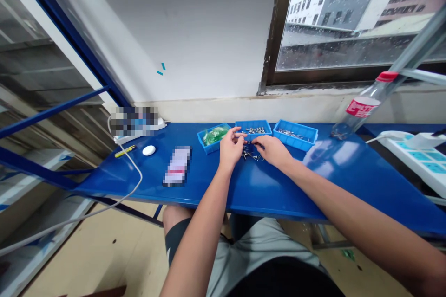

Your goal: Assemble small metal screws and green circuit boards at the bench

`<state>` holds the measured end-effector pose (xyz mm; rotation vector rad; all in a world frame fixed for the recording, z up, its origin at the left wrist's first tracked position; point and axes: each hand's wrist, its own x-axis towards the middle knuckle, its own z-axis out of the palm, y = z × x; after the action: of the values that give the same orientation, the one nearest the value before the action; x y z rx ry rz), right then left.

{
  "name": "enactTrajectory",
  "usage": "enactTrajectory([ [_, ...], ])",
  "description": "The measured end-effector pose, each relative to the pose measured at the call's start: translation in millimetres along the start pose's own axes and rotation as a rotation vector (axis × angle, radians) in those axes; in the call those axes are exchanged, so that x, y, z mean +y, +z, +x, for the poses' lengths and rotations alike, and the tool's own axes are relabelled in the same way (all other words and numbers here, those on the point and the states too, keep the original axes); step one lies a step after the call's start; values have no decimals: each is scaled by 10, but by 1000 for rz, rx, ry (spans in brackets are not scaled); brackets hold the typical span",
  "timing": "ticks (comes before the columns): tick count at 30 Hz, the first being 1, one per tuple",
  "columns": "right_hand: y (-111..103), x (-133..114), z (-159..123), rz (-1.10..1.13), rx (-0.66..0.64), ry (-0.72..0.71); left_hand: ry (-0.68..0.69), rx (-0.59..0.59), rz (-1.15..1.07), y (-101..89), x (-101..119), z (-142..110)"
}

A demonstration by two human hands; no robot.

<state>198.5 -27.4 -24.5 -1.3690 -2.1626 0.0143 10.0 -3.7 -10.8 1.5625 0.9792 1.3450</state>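
Sits at a blue table [204, 177], stretching both bare arms forward and bringing the hands close together, just apart, over some loose metal pieces [248, 154]. Bends the fingers of the left hand [232, 145] loosely; draws the fingertips of the right hand [271, 148] together as in a pinch — cannot tell whether grasping a small piece or nothing in either. Has the loose pieces lying on the tabletop between the hands, on the near side of the middle tray [266, 133], itself holding more metal parts. To the left of it, a left tray [209, 148] with a green plastic bag [215, 134] inside; to the right, a right tray [293, 139] with thin metal parts. Farther left on the table, a phone [177, 167], a white oval object [148, 150] and a yellow tool [124, 151] — and near the right end, a clear bottle [362, 106] with a red cap.
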Motion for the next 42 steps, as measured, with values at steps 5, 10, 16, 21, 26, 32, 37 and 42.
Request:
enactTrajectory([
  [5, -13, -19, 3, -2, -16, -36, 23, -31, 22, 18, 17, -9],
  [10, -38, -85, 1, 181, 116, -11, 87, -87, 115, 16, 91, -56],
  [16, -131, -222, -13, 328, 313, 60, 244, -175, 348, 21, 194, -121],
  [21, -166, -289, -35, 471, 360, 66, 231, -270, 285, 5, 229, -149],
  [26, -159, -291, -45, 459, 356, 80, 186, -245, 256, -9, 177, -111],
  [32, -151, -303, -51, 506, 322, 148, 146, -186, 229, -9, 75, -47],
  [37, -136, -283, -48, 587, 305, 206, 167, -201, 241, 6, 14, -31],
  [42, -75, -214, -56, 599, 293, 251, 121, -196, 128, 23, -9, -28],
])
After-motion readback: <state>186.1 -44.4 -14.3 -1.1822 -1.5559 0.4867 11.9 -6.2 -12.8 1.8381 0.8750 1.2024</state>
